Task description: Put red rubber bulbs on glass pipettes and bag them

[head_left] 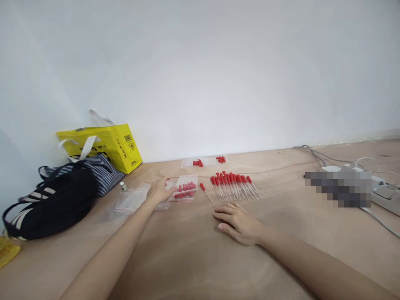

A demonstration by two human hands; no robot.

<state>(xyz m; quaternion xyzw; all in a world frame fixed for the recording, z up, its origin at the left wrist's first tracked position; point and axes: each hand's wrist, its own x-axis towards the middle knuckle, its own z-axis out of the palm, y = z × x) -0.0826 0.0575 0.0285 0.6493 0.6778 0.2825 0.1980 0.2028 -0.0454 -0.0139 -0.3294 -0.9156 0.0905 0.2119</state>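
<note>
My left hand [162, 191] is at the edge of a clear zip bag [186, 181] with several red rubber bulbs showing through it; its fingers look curved at the bag's left side. My right hand [236, 223] rests on the table with fingers apart, holding nothing. Just beyond its fingertips lies a single dropper [207, 194] with a red bulb and a thin clear stem. To the right of that, several like droppers [233, 186] lie side by side in a row, bulbs pointing away from me.
Flat clear bags [133, 201] and a small vial [123, 186] lie left. Behind stand a yellow bag [120, 146], a striped bag [104, 173] and a black bag [59, 200]. More red bulbs [198, 163] sit on plastic near the wall. Cables and a power strip [387, 196] are right.
</note>
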